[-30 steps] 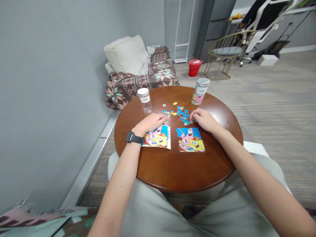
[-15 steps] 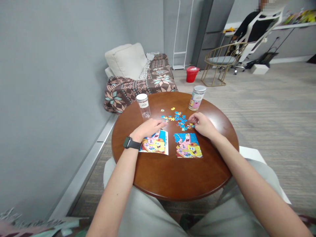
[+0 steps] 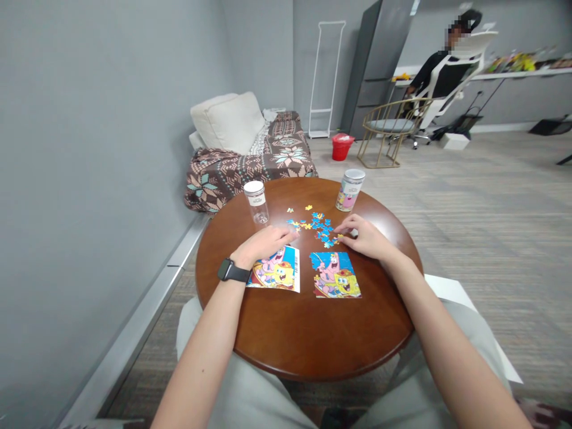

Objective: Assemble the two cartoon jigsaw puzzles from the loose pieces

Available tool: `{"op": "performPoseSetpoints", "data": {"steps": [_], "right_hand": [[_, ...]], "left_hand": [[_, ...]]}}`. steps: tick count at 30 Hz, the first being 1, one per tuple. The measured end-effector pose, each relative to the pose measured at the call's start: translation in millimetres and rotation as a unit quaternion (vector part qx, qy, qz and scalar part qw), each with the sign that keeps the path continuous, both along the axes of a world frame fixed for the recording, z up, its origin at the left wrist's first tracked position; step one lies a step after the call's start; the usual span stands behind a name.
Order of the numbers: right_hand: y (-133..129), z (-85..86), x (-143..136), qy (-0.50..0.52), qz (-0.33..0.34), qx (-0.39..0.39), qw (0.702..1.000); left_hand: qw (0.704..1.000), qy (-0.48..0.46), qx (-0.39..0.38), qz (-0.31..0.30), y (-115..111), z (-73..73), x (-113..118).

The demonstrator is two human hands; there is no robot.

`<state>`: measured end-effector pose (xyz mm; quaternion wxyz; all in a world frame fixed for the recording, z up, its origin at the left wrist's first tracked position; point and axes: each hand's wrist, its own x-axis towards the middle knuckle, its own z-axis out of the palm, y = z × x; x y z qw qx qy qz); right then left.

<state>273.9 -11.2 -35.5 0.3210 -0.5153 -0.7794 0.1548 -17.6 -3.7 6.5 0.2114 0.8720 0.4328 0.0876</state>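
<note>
My left hand [image 3: 268, 241], with a black watch at the wrist, lies with fingers stretched out over the top of a printed picture card [image 3: 282, 275]. Its fingertips are near the left end of a spread of loose blue and yellow puzzle pieces [image 3: 318, 224]. From the right, my right hand [image 3: 364, 236] reaches to the edge of these pieces, thumb and fingers apart; no piece shows in its grip. Below the pieces lies a partly assembled jigsaw puzzle [image 3: 336, 275] of the same cartoon picture, its left edge uneven.
A clear jar [image 3: 257, 204] with a white lid stands at the back left of the round brown table [image 3: 322, 339]. At the back right is a printed can [image 3: 350, 190]. Beyond are a covered sofa [image 3: 250, 164], a red bin [image 3: 341, 147], a wire chair [image 3: 388, 126] and a seated person [image 3: 431, 65].
The camera view has tilted up slightly, so the table sits lower. My right thumb and fingers have spread at the edge of the pieces. My left hand stays nearly in place.
</note>
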Motion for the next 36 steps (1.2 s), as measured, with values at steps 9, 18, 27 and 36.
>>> {"op": "performPoseSetpoints", "data": {"steps": [9, 18, 27, 36], "right_hand": [[-5.8, 3.8, 1.0, -0.025, 0.040, -0.009, 0.999], [-3.5, 2.9, 1.3, -0.024, 0.015, -0.014, 0.999], [-9.6, 28.9, -3.0, 0.191, -0.194, 0.150, 0.950], [-7.7, 28.6, 1.8, 0.252, -0.276, 0.179, 0.910]], "left_hand": [[1.000, -0.007, -0.005, 0.003, -0.7, 1.4, 0.9], [1.000, -0.010, -0.004, 0.002, -1.8, 2.2, 1.3], [1.000, 0.006, 0.006, -0.002, 1.1, -1.2, 0.5], [1.000, -0.003, 0.006, -0.007, 5.4, -7.6, -1.6]]}}
